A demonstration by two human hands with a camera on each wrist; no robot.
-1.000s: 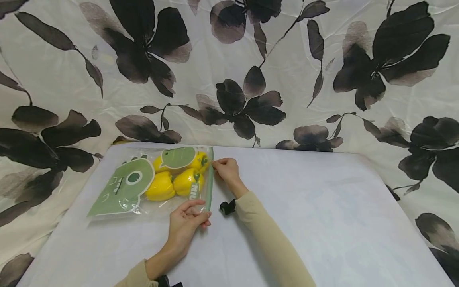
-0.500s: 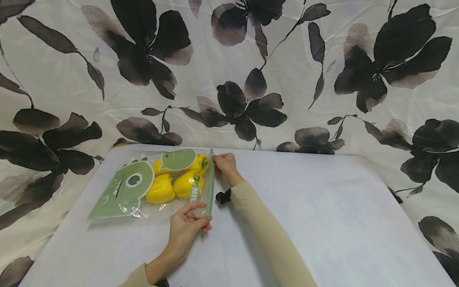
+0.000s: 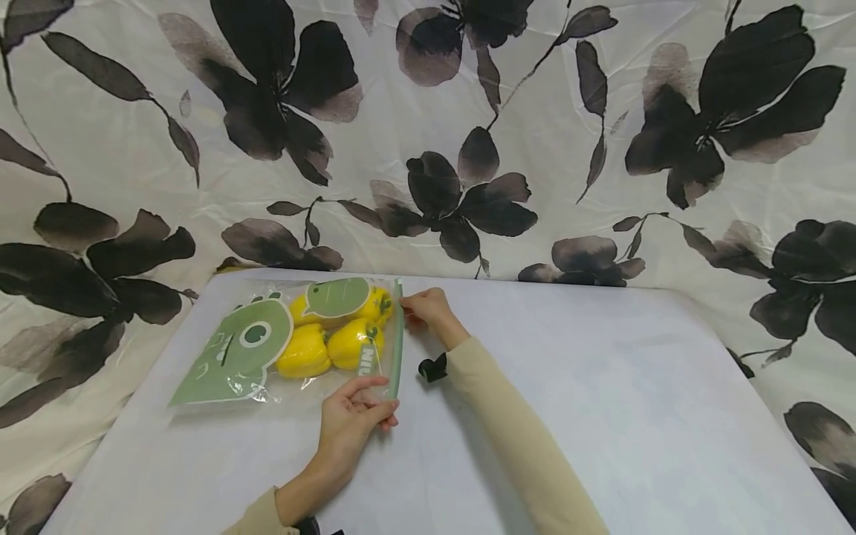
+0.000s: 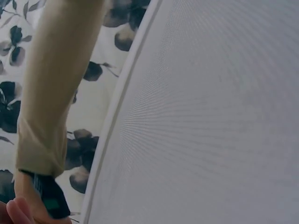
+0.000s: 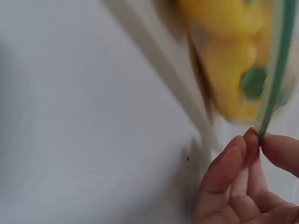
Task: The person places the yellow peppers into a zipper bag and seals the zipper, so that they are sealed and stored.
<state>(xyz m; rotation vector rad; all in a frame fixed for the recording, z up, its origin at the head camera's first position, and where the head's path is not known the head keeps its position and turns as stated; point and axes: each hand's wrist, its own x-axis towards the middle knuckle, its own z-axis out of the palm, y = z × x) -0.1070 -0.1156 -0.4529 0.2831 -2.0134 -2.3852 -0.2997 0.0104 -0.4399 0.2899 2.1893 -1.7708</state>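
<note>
A clear zip bag (image 3: 230,371) with green cartoon print lies at the left of the white table in the head view. Inside it are several yellow bell peppers (image 3: 303,353), their green stems facing the bag's green zip strip (image 3: 396,349). My left hand (image 3: 344,427) pinches the near end of that strip between thumb and fingers. Close to its far end, my right hand (image 3: 430,312) pinches the strip too. In the right wrist view, thumb and fingertips (image 5: 226,168) meet on the green edge. Only a few left fingertips (image 4: 19,212) show in the left wrist view.
A white cloth covers the table (image 3: 602,416). Behind it hangs a pale curtain (image 3: 562,134) printed with dark flowers. A black wrist device (image 3: 433,368) sits at the right sleeve cuff.
My right hand shifts slightly toward the far end of the zip strip, then a little back toward me. The left hand keeps its pinch, and the head view shifts slightly.
</note>
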